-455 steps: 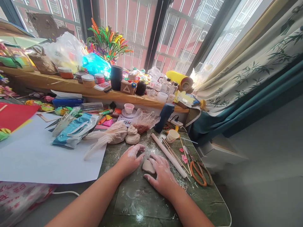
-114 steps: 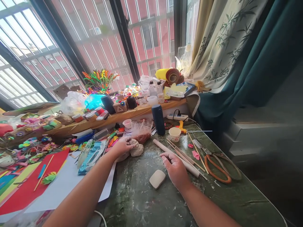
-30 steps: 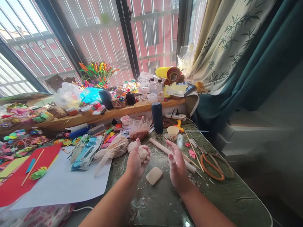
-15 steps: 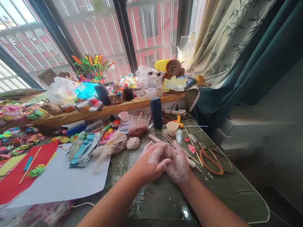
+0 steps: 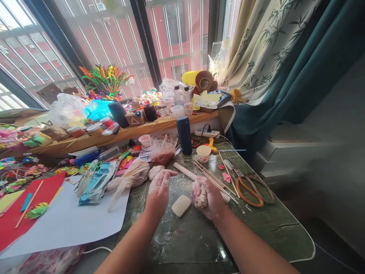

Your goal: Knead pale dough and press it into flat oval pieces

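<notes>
My right hand (image 5: 208,196), dusted white, is closed around a lump of pale clay (image 5: 202,198) with a creased surface. Held apart to the left, my left hand (image 5: 159,190) is empty, its whitened fingers stretched out. Between the two hands a smooth, flattened clay piece (image 5: 181,206) with rounded corners lies on the dark green table (image 5: 196,239). Another clay lump (image 5: 156,172) sits just behind my left hand, partly covered by it. A pale rolling pin (image 5: 185,170) lies behind my right hand, which hides its middle.
Thin wooden sticks (image 5: 219,180) and orange-handled scissors (image 5: 249,192) lie to the right. Behind stand a paper cup (image 5: 203,153), a dark cylinder (image 5: 184,135) and a bag of reddish material (image 5: 162,150). White paper (image 5: 74,224) covers the left side.
My hands were together over the table and have come apart, the left one moving left. The clay lump in my right hand and the flattened piece between them now show.
</notes>
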Tool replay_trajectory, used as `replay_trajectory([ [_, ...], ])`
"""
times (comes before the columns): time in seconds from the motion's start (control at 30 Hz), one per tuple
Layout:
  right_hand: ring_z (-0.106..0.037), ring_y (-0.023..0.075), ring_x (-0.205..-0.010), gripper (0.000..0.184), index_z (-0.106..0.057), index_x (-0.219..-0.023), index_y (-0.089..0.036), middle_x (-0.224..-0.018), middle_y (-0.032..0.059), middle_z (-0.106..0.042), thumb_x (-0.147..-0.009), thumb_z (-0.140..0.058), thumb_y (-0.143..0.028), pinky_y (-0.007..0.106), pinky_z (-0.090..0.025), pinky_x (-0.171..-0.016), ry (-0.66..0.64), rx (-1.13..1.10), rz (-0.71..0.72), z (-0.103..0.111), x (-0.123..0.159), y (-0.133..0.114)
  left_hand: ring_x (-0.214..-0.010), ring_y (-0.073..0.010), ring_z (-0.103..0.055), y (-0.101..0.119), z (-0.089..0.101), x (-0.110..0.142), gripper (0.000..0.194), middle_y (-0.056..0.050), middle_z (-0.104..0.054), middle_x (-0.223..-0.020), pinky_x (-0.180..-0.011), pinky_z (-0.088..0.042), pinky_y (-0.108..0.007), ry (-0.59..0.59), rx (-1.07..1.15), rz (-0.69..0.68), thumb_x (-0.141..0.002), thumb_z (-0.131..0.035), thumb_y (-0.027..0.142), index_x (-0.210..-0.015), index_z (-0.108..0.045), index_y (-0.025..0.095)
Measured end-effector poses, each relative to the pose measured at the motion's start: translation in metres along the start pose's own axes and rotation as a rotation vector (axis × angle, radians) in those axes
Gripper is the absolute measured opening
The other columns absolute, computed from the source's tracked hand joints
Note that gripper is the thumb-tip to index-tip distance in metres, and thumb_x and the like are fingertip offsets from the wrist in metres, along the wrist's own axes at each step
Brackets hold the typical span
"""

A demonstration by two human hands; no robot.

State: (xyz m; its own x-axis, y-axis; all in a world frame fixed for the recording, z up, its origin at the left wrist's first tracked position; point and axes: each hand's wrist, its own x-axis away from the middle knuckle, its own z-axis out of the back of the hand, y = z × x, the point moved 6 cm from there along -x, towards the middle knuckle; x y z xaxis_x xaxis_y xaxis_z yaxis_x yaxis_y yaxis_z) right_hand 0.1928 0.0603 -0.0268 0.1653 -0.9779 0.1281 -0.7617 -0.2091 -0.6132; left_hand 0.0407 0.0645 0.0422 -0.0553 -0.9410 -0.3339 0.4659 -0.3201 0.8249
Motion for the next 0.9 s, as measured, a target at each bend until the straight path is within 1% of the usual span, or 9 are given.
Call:
replay_trajectory([
  [0.07, -0.051, 0.0115, -0.040, 0.046, -0.063, -0.058, -0.019, -0.048, -0.0023, -0.058, -0.084, -0.070, -0.057, 0.024, -0.042, -0.042, 0.023, -0.027, -0.004, -0.002, 0.000, 0.002, -0.109, -0.0254, -0.066, 0.024, -0.022, 0.014, 0.032, -0.008, -0.073, -0.114, -0.097, -0.052, -0.042, -0.135, -0.038, -0.120, -0.101, -0.044, 0.042, -0.110, -0.069, 0.024],
  [0.13, -0.068, 0.0188, -0.067, 0.049, -0.073, -0.085, -0.020, -0.072, 0.0030, -0.072, -0.087, -0.061, -0.067, 0.031, -0.055, -0.067, -0.062, -0.089, -0.071, -0.011, 0.004, 0.003, -0.131, -0.0322, -0.054, 0.047, -0.044, 0.024, 0.037, -0.009, -0.064, -0.137, -0.111, -0.043, -0.051, -0.263, -0.204, -0.304, -0.093, -0.059, 0.044, -0.124, -0.066, 0.026],
  [0.23, -0.064, 0.0295, -0.118, 0.072, -0.067, -0.126, -0.022, -0.116, 0.0108, -0.074, -0.090, -0.041, -0.078, 0.046, -0.046, -0.104, -0.282, -0.161, -0.177, -0.030, 0.018, 0.000, -0.139, -0.0390, -0.045, 0.053, -0.049, 0.015, 0.041, -0.011, -0.066, -0.136, -0.114, -0.036, -0.058, -0.219, -0.411, -0.410, -0.086, -0.068, 0.043, -0.122, -0.068, 0.022],
  [0.33, -0.050, 0.0308, -0.137, 0.083, -0.059, -0.139, -0.020, -0.135, 0.0135, -0.065, -0.089, -0.037, -0.082, 0.048, -0.032, -0.116, -0.388, -0.184, -0.196, -0.039, 0.029, -0.003, -0.105, -0.0275, -0.067, 0.042, -0.036, -0.002, 0.028, -0.009, -0.075, -0.110, -0.095, -0.052, -0.043, -0.143, -0.394, -0.427, -0.090, -0.062, 0.041, -0.107, -0.074, 0.022],
  [0.5, -0.044, 0.0302, -0.143, 0.088, -0.060, -0.138, -0.013, -0.143, 0.0176, -0.060, -0.087, -0.041, -0.083, 0.047, -0.021, -0.122, -0.494, -0.137, -0.319, -0.045, 0.029, 0.012, -0.064, -0.0175, -0.063, 0.013, -0.017, -0.023, 0.049, -0.004, -0.066, -0.061, -0.069, -0.049, -0.030, -0.087, -0.261, -0.291, -0.096, -0.051, 0.047, -0.057, -0.065, 0.022],
  [0.6, -0.050, 0.0304, -0.139, 0.081, -0.065, -0.129, -0.013, -0.140, 0.0180, -0.062, -0.086, -0.050, -0.079, 0.047, -0.023, -0.122, -0.390, -0.110, -0.320, -0.035, 0.015, 0.017, -0.051, -0.0166, -0.057, -0.010, 0.009, -0.036, 0.059, -0.001, -0.056, -0.047, -0.061, -0.046, -0.030, 0.053, -0.176, -0.099, -0.099, -0.041, 0.053, -0.051, -0.057, 0.023],
  [0.63, -0.052, 0.0305, -0.137, 0.077, -0.067, -0.126, -0.014, -0.139, 0.0177, -0.063, -0.086, -0.052, -0.078, 0.047, -0.026, -0.121, -0.336, -0.120, -0.287, -0.031, 0.009, 0.015, -0.046, -0.0162, -0.053, -0.022, 0.024, -0.040, 0.061, 0.000, -0.052, -0.044, -0.057, -0.044, -0.030, 0.164, -0.123, 0.024, -0.098, -0.041, 0.057, -0.050, -0.055, 0.023],
  [0.8, -0.064, 0.0290, -0.122, 0.058, -0.068, -0.117, -0.015, -0.129, 0.0175, -0.069, -0.090, -0.058, -0.065, 0.046, -0.042, -0.111, -0.170, -0.238, -0.155, -0.017, -0.005, 0.006, -0.052, -0.0179, -0.052, -0.031, 0.060, -0.049, 0.064, -0.002, -0.054, -0.048, -0.064, -0.047, -0.033, 0.311, -0.116, 0.096, -0.099, -0.031, 0.062, -0.051, -0.050, 0.025],
  [0.9, -0.067, 0.0283, -0.117, 0.056, -0.068, -0.116, -0.014, -0.126, 0.0180, -0.070, -0.091, -0.059, -0.063, 0.045, -0.047, -0.106, -0.161, -0.268, -0.201, -0.020, -0.003, 0.011, -0.065, -0.0205, -0.060, -0.008, 0.040, -0.034, 0.061, -0.005, -0.065, -0.065, -0.072, -0.050, -0.035, 0.276, -0.120, 0.020, -0.102, -0.026, 0.056, -0.066, -0.061, 0.023],
])
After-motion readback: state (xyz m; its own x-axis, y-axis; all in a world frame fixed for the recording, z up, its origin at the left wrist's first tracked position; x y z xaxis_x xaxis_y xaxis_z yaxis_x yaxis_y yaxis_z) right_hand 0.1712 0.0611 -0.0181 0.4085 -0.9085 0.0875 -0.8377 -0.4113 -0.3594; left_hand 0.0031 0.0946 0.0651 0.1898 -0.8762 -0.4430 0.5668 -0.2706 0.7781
